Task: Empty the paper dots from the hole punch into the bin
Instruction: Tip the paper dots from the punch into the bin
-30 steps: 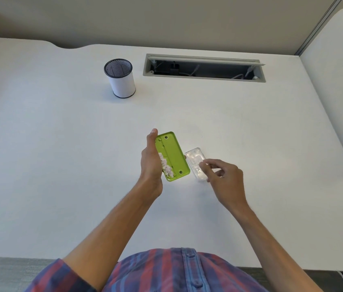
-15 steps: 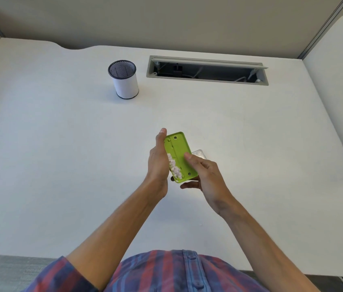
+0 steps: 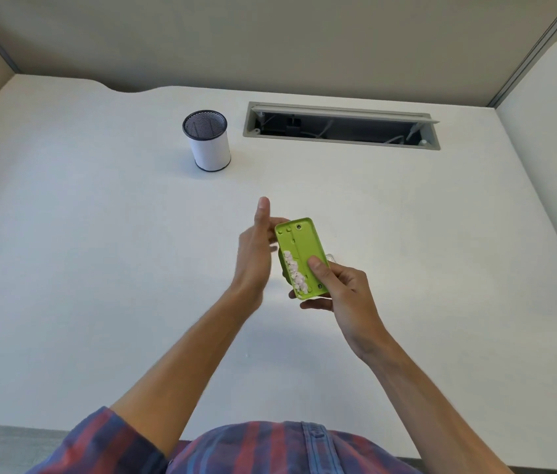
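One green hole punch is held above the middle of the white desk, its underside turned up toward the camera. A heap of white paper dots lies along its left edge – too many and too small to be counted. Two round holes can be made out at its far end.

The punch is gripped at its near end by the right hand, the thumb pressed on the upturned face and the fingers curled underneath. The left hand is opened flat just beside the punch's left edge, thumb raised, with nothing clasped in it; whether its fingers touch the punch cannot be told. A corner of one clear plastic piece shows on the desk behind the punch, mostly hidden.

One small round bin – white wall, dark mesh inside – stands upright well apart, toward the far left. One open cable slot is set into the desk to its right. A striped shirt fills the bottom edge.
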`<state>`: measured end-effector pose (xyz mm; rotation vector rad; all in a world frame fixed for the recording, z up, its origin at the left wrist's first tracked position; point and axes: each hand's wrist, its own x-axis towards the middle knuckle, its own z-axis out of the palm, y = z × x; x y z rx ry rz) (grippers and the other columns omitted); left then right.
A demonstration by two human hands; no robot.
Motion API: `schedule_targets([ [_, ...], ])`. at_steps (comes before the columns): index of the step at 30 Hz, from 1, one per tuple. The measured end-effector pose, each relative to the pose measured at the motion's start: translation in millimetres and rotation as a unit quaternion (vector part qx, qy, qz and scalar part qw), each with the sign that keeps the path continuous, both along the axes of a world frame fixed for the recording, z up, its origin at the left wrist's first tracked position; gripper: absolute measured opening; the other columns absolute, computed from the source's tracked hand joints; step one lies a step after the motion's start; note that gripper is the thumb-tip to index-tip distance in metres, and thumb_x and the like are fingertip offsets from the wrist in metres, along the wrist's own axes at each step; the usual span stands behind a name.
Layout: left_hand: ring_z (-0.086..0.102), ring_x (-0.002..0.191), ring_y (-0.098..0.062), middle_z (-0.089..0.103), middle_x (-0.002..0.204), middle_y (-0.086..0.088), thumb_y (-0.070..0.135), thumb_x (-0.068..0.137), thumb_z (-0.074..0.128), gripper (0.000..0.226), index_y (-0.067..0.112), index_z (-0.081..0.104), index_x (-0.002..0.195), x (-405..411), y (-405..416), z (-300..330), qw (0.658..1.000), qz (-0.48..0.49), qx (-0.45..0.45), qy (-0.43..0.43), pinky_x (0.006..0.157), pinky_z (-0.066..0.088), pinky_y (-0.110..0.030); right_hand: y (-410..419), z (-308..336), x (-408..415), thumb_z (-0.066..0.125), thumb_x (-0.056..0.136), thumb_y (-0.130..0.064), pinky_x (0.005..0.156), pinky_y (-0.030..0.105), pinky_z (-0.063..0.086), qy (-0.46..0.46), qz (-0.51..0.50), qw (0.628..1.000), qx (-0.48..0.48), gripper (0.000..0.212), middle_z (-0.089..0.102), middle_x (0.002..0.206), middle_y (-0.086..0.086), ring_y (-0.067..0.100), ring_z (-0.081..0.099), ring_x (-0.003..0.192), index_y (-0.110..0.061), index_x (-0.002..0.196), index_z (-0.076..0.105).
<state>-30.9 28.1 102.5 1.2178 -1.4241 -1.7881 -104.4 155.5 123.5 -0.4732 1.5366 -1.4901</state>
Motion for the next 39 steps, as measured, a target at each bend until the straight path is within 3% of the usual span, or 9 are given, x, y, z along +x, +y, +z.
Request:
schedule_targets([
  [4, 0.067, 0.078, -0.008, 0.073, 0.077, 0.003, 0.050, 0.100, 0.048, 0.042, 0.019, 0.069, 0.081, 4, -43, -11, 0.993, 0.064, -0.102, 0.009, 0.079, 0.047, -0.031, 0, 3, -5, 0.055, 0.098, -0.028, 0.058, 0.027, 0.056, 0.004, 0.000, 1.000, -0.009, 0.031, 0.073, 0.092, 0.023, 0.024, 0.074, 0.071, -0.005, 0.096, 0.075],
  [9, 0.064, 0.077, -0.007, 0.068, 0.078, 0.000, 0.041, 0.097, 0.060, 0.031, 0.015, 0.064, 0.081, 4, -92, -26, 0.983, 0.078, -0.166, -0.031, 0.072, 0.044, -0.018, -1, 6, -11, 0.056, 0.095, -0.031, 0.056, 0.026, 0.056, 0.004, -0.007, 1.000, -0.011, 0.033, 0.067, 0.098, 0.031, 0.024, 0.074, 0.070, -0.005, 0.094, 0.076],
  [11, 0.063, 0.073, -0.003, 0.068, 0.078, -0.001, 0.038, 0.095, 0.064, 0.028, 0.011, 0.065, 0.085, 4, -107, -29, 0.976, 0.087, -0.191, -0.051, 0.068, 0.044, -0.011, -3, 8, -13, 0.056, 0.094, -0.032, 0.056, 0.026, 0.055, 0.003, -0.010, 1.000, -0.012, 0.033, 0.068, 0.098, 0.031, 0.024, 0.074, 0.071, -0.006, 0.094, 0.077],
  [15, 0.064, 0.081, -0.016, 0.069, 0.083, -0.004, 0.032, 0.090, 0.071, 0.025, 0.008, 0.067, 0.088, 2, -133, -39, 0.966, 0.117, -0.214, -0.086, 0.073, 0.049, -0.018, -7, 11, -16, 0.057, 0.087, -0.041, 0.056, 0.025, 0.055, 0.003, -0.018, 1.000, -0.013, 0.039, 0.075, 0.085, 0.018, 0.022, 0.074, 0.070, -0.008, 0.094, 0.077],
  [19, 0.064, 0.080, -0.012, 0.066, 0.078, 0.007, 0.036, 0.082, 0.075, 0.029, 0.010, 0.067, 0.091, -4, -155, -47, 0.956, 0.162, -0.214, -0.117, 0.082, 0.052, -0.031, -11, 11, -20, 0.057, 0.087, -0.041, 0.057, 0.025, 0.055, 0.011, -0.019, 1.000, -0.007, 0.037, 0.076, 0.080, 0.013, 0.023, 0.074, 0.071, -0.012, 0.092, 0.079],
  [23, 0.062, 0.079, -0.013, 0.065, 0.079, 0.006, 0.038, 0.078, 0.078, 0.033, 0.016, 0.062, 0.095, -14, -172, -51, 0.945, 0.165, -0.237, -0.153, 0.077, 0.051, -0.032, -17, 13, -23, 0.057, 0.087, -0.042, 0.058, 0.026, 0.056, 0.015, -0.022, 1.000, -0.002, 0.034, 0.076, 0.082, 0.012, 0.024, 0.074, 0.072, -0.017, 0.092, 0.079],
  [30, 0.056, 0.112, -0.026, 0.056, 0.121, -0.007, 0.042, 0.072, 0.084, 0.075, 0.014, 0.045, 0.129, -29, -206, -57, 0.930, 0.194, -0.232, -0.207, 0.080, 0.041, -0.035, -29, 15, -31, 0.056, 0.087, -0.040, 0.057, 0.027, 0.057, 0.023, -0.027, 0.999, 0.000, 0.033, 0.076, 0.081, 0.013, 0.025, 0.074, 0.070, -0.017, 0.093, 0.079],
  [35, 0.048, 0.129, -0.030, 0.044, 0.142, -0.009, 0.040, 0.069, 0.087, 0.092, 0.011, 0.035, 0.140, -35, -225, -65, 0.930, 0.194, -0.218, -0.224, 0.096, 0.045, -0.047, -34, 14, -32, 0.056, 0.087, -0.038, 0.057, 0.028, 0.057, 0.018, -0.024, 1.000, 0.001, 0.033, 0.076, 0.086, 0.016, 0.026, 0.074, 0.070, -0.016, 0.093, 0.079],
  [39, 0.041, 0.137, -0.031, 0.045, 0.146, -0.010, 0.036, 0.070, 0.088, 0.100, 0.008, 0.031, 0.147, -38, -235, -74, 0.941, 0.164, -0.212, -0.208, 0.109, 0.037, -0.049, -36, 12, -34, 0.058, 0.083, -0.040, 0.056, 0.027, 0.056, 0.015, -0.025, 1.000, 0.005, 0.036, 0.074, 0.078, 0.019, 0.025, 0.073, 0.067, -0.013, 0.089, 0.079],
])
